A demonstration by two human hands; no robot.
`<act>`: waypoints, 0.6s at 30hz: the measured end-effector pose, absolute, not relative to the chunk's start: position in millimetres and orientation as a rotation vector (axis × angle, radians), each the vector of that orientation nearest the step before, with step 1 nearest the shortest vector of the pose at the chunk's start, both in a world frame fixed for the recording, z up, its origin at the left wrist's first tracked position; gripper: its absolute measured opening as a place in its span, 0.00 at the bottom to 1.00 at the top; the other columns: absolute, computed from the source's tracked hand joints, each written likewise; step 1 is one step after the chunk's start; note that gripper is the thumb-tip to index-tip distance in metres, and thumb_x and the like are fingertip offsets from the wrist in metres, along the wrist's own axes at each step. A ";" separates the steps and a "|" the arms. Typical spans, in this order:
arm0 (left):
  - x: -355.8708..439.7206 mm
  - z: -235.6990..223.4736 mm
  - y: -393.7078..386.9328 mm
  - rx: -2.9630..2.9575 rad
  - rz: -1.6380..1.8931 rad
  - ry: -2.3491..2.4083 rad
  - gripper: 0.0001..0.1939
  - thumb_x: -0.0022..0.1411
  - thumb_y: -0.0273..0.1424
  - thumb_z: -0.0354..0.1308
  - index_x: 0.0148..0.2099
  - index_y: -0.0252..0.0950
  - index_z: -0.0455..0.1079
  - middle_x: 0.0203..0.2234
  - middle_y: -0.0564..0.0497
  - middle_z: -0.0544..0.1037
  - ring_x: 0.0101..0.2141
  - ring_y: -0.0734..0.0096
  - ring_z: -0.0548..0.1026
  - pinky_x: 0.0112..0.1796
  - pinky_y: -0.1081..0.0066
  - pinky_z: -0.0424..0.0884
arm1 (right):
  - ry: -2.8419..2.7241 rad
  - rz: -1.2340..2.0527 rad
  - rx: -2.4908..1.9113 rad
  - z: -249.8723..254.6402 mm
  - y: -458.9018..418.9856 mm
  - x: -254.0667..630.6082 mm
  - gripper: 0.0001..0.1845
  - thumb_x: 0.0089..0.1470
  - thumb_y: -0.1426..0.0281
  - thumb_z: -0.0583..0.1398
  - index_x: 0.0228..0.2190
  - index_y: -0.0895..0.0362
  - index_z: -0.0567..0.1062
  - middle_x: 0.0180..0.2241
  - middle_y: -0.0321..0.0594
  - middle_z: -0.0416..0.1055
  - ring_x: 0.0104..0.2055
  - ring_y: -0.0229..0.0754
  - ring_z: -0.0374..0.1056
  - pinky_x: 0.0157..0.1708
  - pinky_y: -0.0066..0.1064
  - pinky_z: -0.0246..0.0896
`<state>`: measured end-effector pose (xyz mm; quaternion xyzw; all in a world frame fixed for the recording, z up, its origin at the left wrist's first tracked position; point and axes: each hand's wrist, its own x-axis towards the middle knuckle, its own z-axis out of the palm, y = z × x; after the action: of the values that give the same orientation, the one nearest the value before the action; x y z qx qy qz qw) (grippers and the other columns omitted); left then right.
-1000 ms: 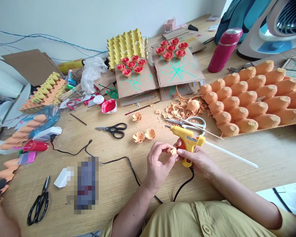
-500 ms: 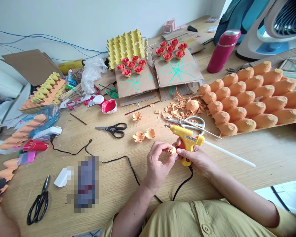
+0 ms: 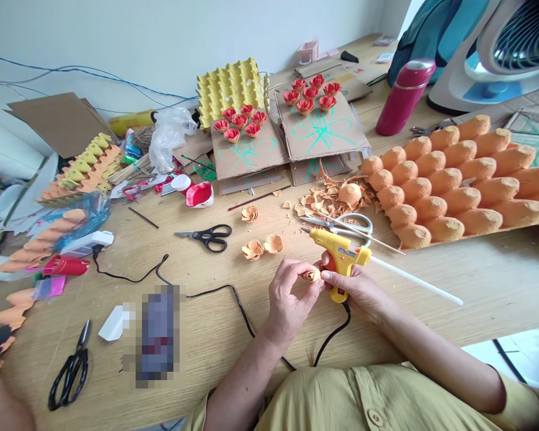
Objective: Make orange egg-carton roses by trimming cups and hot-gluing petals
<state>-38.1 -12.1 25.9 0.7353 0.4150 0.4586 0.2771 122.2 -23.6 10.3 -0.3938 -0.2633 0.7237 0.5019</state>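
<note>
My left hand (image 3: 290,292) pinches a small orange paper flower (image 3: 312,275) between thumb and fingers. My right hand (image 3: 358,288) grips the handle of a yellow glue gun (image 3: 338,247), and its fingertips also press against the flower. The gun's nozzle points left and a white glue stick (image 3: 415,280) juts out of its back to the right. Its black cord (image 3: 332,335) runs down toward my body. Two finished orange flowers (image 3: 263,246) lie on the wooden table (image 3: 498,275) just beyond my left hand, a third (image 3: 250,212) farther off.
White-handled scissors (image 3: 345,222) lie by a pile of orange scraps (image 3: 332,196). An orange egg tray (image 3: 462,179) fills the right. Black scissors (image 3: 206,236) and a second pair (image 3: 69,374) lie left. Cardboard sheets with red flowers (image 3: 247,146), a yellow tray (image 3: 231,87) and a magenta bottle (image 3: 404,96) stand behind.
Both hands stay pressed around the flower beside the glue gun. The view has tilted slightly; nothing on the table has moved.
</note>
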 end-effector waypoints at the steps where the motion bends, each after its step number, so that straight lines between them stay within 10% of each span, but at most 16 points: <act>1: -38.1 26.0 -12.2 1.979 1.229 1.111 0.03 0.64 0.27 0.61 0.40 0.38 0.69 0.32 0.52 0.74 0.35 0.71 0.74 0.39 0.70 0.73 | -0.637 1.751 -0.954 9.9 -23.7 122.3 0.18 0.45 0.62 0.73 0.34 0.52 0.73 0.32 0.34 0.74 0.30 0.37 0.68 0.33 0.29 0.65; 18: -38.0 24.5 -13.5 2.067 1.238 1.137 0.06 0.65 0.25 0.60 0.44 0.38 0.71 0.36 0.49 0.76 0.38 0.70 0.76 0.42 0.69 0.75 | -0.611 1.739 -0.942 5.7 -24.0 121.4 0.19 0.46 0.63 0.73 0.36 0.52 0.72 0.33 0.32 0.74 0.26 0.33 0.64 0.28 0.27 0.60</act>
<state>-38.0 -13.5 24.5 0.7538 0.4148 0.4514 0.2365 121.4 -24.0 5.7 -0.3912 -0.2539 0.7224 0.5106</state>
